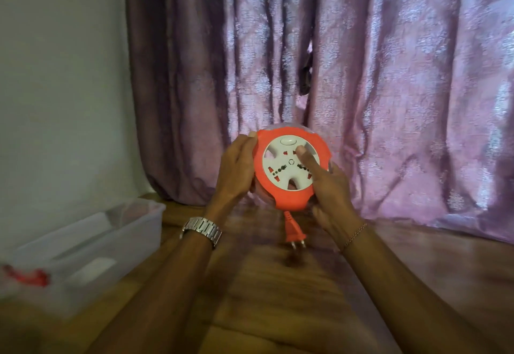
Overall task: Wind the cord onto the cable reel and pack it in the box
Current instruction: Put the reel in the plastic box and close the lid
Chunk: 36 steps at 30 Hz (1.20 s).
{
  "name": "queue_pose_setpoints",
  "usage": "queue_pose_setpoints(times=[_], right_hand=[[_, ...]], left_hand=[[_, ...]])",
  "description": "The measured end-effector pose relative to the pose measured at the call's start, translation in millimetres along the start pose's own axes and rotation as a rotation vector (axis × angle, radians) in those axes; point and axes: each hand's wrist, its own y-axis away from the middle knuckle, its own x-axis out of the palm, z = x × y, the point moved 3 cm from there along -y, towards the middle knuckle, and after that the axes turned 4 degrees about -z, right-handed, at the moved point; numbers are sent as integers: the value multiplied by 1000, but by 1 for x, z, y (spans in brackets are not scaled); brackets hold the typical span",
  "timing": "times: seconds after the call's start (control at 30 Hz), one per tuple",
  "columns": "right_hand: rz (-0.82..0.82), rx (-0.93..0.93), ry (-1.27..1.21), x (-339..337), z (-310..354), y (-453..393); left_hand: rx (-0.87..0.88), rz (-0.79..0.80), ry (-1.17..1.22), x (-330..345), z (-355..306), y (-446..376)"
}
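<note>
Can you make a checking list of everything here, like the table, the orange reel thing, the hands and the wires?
Surface: wooden table, bare where visible.
Job's things: orange cable reel held up off the table; clear plastic box at left, open.
Clutter: something red at the box's near end, too blurred to name.
Grips: left hand holds the reel's rim; right hand holds the other side, a finger on the white face.
Cables: orange plug dangles below the reel.
Surroundings: purple curtain, pale wall.

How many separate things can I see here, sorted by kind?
Cable reel, orange and white: 1
Orange plug hanging below it: 1
Clear plastic box: 1
Hands, left hand and right hand, both holding the reel: 2
Wristwatch: 1
Bracelet: 1
Total: 7
</note>
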Motion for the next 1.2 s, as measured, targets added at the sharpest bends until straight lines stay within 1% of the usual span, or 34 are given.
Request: queue_pose_setpoints(times=[0.07, 0.17, 0.23, 0.3, 0.4, 0.43, 0.47, 0.57, 0.63, 0.7, 0.8, 0.97, 1.07, 1.2], right_hand=[[7, 44, -38, 16, -11, 5], [35, 119, -106, 47, -29, 17], [61, 179, -137, 68, -42, 26], [60, 210, -149, 82, -51, 28], [84, 264, -129, 106, -66, 34], [89, 273, -118, 112, -71, 35], [94, 285, -110, 118, -75, 35], [127, 332, -92, 134, -88, 38], [142, 359, -94, 141, -94, 39], [151, 381, -95, 145, -100, 40], [175, 419, -88, 147, -103, 40], [146, 402, -83, 130, -95, 31], [131, 393, -92, 113, -84, 22], [99, 348, -70, 89, -62, 11]], left_hand=[[-14, -27, -65, -27, -1, 0], [-11, -85, -225, -83, 2, 3], [20, -114, -423, -123, 6, 8], [46, -105, -596, -151, 8, 15], [36, -138, -872, -192, 13, 24], [16, -127, -975, -201, 15, 27], [-14, -90, -1075, -209, 19, 30], [-76, 122, -1356, -224, 40, 46], [2, 220, -1542, -230, 52, 57], [128, 253, -1684, -233, 56, 63], [240, 298, -1739, -234, 55, 63], [376, 370, -1660, -227, 58, 62], [425, 431, -1561, -211, 57, 64], [516, 450, -1375, -181, 53, 70]])
